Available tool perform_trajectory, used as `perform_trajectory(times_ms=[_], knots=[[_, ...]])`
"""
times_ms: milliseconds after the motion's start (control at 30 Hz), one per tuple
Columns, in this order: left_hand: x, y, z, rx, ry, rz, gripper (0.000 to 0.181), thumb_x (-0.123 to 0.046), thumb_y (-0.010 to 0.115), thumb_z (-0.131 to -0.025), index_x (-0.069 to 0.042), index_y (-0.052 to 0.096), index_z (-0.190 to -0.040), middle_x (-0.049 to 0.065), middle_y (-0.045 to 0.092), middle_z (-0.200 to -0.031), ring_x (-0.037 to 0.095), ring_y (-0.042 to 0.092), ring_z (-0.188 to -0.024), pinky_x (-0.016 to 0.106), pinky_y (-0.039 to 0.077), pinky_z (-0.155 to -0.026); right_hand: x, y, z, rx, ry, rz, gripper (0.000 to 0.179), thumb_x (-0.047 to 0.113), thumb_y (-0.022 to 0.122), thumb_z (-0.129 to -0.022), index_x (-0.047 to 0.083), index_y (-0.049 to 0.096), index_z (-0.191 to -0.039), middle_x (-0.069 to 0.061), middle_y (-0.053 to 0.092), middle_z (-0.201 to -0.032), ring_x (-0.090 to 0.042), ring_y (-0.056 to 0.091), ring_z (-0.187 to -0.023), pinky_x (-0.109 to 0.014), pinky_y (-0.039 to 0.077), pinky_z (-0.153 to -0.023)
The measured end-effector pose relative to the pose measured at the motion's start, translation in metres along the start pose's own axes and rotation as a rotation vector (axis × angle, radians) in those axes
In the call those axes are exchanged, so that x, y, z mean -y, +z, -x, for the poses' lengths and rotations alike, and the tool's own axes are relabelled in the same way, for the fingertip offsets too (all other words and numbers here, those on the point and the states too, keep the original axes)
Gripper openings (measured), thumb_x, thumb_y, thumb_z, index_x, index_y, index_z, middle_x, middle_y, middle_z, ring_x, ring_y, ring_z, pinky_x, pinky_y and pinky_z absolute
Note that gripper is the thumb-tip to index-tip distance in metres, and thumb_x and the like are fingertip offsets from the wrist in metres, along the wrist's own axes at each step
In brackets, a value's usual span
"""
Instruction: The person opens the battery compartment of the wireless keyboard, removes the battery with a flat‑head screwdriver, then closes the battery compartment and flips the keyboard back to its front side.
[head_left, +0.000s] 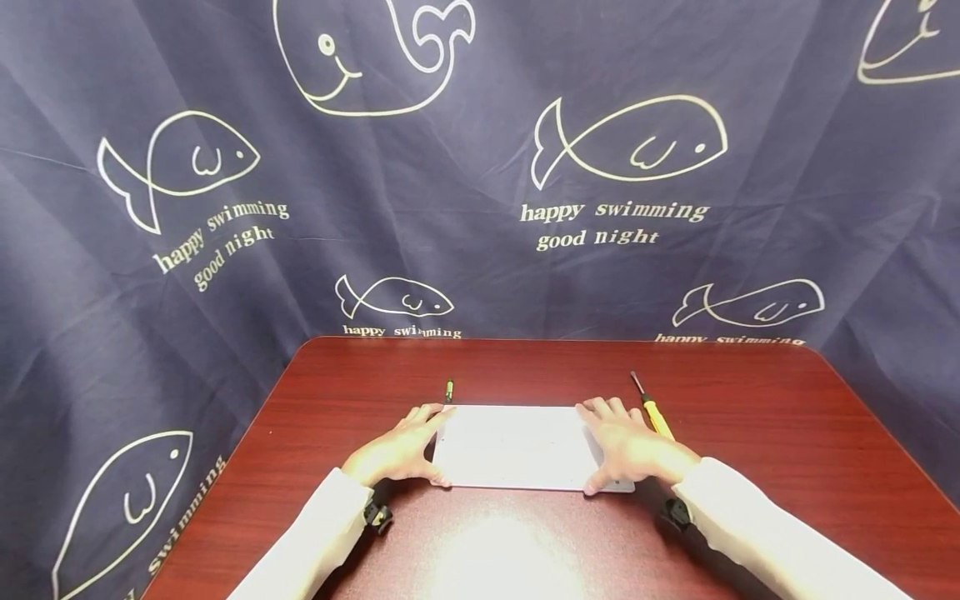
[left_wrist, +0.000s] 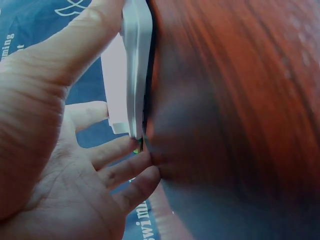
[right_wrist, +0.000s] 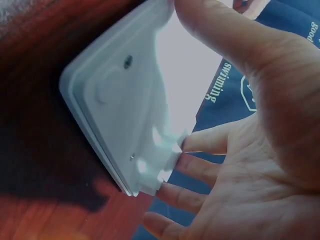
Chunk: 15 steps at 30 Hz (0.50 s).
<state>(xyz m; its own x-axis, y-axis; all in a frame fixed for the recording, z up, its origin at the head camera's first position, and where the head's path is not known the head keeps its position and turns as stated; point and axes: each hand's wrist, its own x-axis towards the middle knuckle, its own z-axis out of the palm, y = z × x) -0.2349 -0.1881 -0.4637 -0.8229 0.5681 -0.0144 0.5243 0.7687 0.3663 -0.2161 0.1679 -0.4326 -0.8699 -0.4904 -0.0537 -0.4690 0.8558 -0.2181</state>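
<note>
A flat white rectangular device (head_left: 517, 450) lies on the table, its smooth white side up. My left hand (head_left: 401, 450) holds its left end, thumb at the near edge and fingers at the far edge. The right hand (head_left: 628, 443) grips the right end the same way. In the right wrist view, the white device (right_wrist: 117, 90) shows a dark screw hole and a small screw near a rounded corner. Up close in the left wrist view, the device's side (left_wrist: 137, 65) has a seam along it, and the left hand (left_wrist: 70, 165) spans its end.
Right of the right hand lies a screwdriver (head_left: 655, 415) with a yellow handle, its shaft pointing away. A small green object (head_left: 449, 390) sits just beyond the device's far left corner. Behind the reddish wooden table (head_left: 540, 371) hangs a dark blue curtain (head_left: 480, 200) with fish drawings.
</note>
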Motion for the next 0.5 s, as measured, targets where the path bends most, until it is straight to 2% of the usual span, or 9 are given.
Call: perform_trajectory(times_ms=[200,500], knots=[[0.0005,0.0009,-0.0003,0.003,0.004,0.005,0.108,-0.045,0.087,-0.059,-0.013,0.033,-0.147,0.012,0.034,-0.142,0.030,0.036,-0.125,0.047,0.036,-0.098,0.0013,0.0026,0.0013,-0.002,-0.006,0.004,0.113,0.045,0.091,-0.049,-0.006,0.041,-0.136,-0.022,0.039,-0.135,-0.040,0.035,-0.118,-0.057,0.033,-0.086],[-0.0003,0.0016,-0.0007,0.010,-0.033,0.025,0.108,-0.043,0.088,-0.059,-0.014,0.032,-0.148,0.012,0.038,-0.138,0.026,0.036,-0.124,0.042,0.040,-0.095,0.0025,0.0040,-0.0031,0.010,-0.014,0.016,0.112,0.046,0.091,-0.049,-0.008,0.042,-0.133,-0.023,0.039,-0.134,-0.040,0.036,-0.118,-0.057,0.034,-0.084]])
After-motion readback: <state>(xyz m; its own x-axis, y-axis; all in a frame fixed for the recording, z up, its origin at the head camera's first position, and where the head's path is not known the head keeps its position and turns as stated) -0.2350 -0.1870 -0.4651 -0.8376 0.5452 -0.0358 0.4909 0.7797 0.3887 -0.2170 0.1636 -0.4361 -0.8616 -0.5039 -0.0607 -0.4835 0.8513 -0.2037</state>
